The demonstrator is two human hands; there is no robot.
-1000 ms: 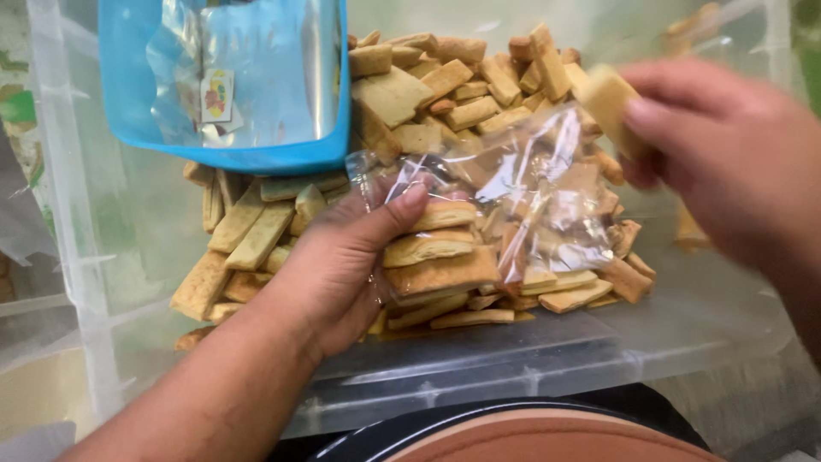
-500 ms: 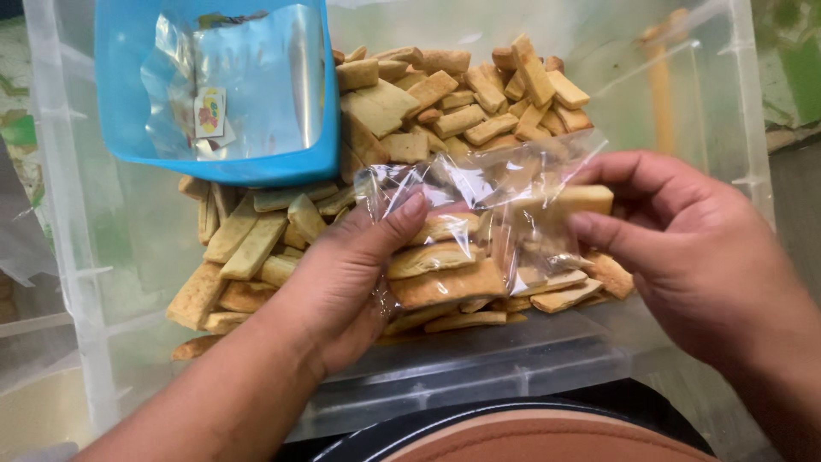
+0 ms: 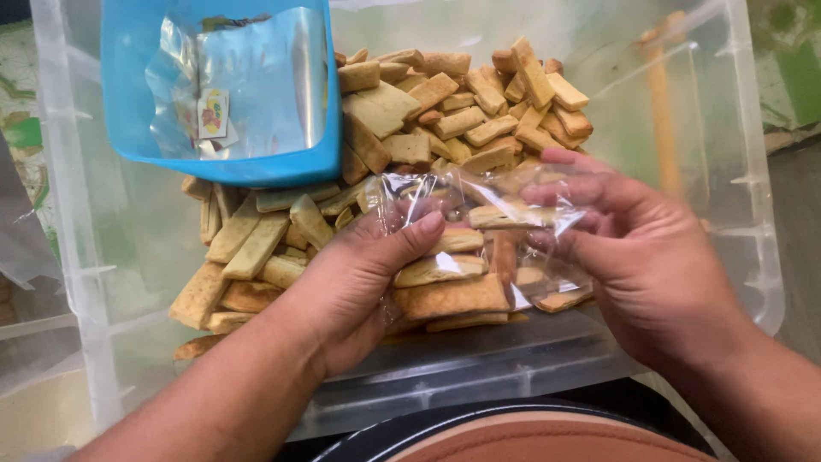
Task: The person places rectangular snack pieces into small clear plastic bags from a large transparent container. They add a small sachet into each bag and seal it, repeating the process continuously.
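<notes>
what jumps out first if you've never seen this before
The heap of tan rectangular biscuits filling the clear plastic bin at centre. In front of it, the left hand and right hand both hold a clear plastic bag with biscuits inside. A blue tub holding shiny wrappers sits upper left.

Around my clear plastic bin I see a grey floor to its right. Beyond its far right corner stands a green-painted wall. To its left lies a patterned green-and-white cloth, in soft daylight.
</notes>
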